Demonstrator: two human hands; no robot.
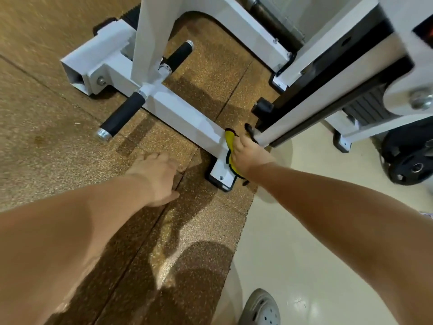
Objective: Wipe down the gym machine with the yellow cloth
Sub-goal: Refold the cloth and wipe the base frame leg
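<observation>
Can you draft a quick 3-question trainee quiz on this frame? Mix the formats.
1. True or false: the yellow cloth is under the left hand.
2. Multiple choice: the right hand presses the cloth on A) a black foam handle, B) the white base bar near its floor end, C) the weight plate.
3. Fill in: the left hand rests open on the ____ beside the machine.

Key: 1. False, the right hand holds the cloth. 2. B. 3. The speckled brown floor mat.
</observation>
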